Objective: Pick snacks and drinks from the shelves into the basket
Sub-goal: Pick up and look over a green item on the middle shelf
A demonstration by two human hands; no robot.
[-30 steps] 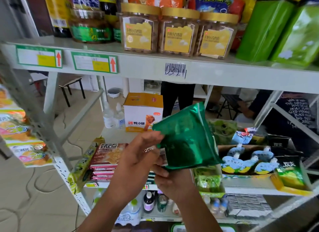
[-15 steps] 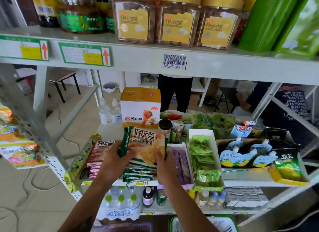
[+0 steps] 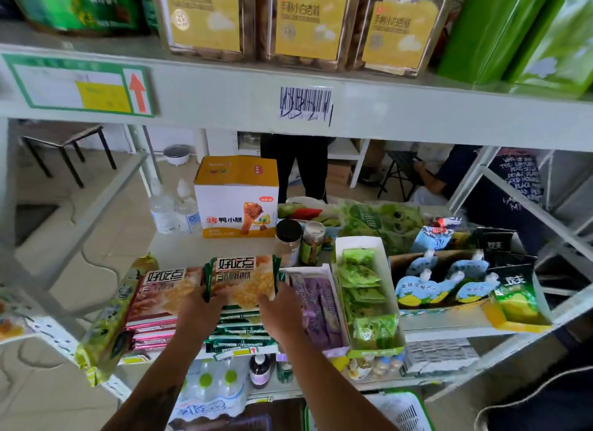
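Note:
A green-edged biscuit pack (image 3: pixel 243 279) lies on top of a stack of like packs on the middle shelf (image 3: pixel 449 326). My left hand (image 3: pixel 199 312) grips its near left edge. My right hand (image 3: pixel 279 308) holds its near right edge. A stack of pink biscuit packs (image 3: pixel 157 294) sits just left of it. The white and green basket (image 3: pixel 398 409) shows at the bottom, below my right forearm, mostly cut off by the frame.
Right of the stack stand a tray of purple sticks (image 3: pixel 316 305), a tray of green sachets (image 3: pixel 365 289) and a box of blue pouches (image 3: pixel 439 284). Two jars (image 3: pixel 300 241) and a yellow box (image 3: pixel 237 196) stand behind. The upper shelf (image 3: pixel 224 103) hangs close overhead. People stand beyond.
A second ago both hands held the green pack up in the air, back side showing. They brought it down face up onto the stack, and the view moved closer.

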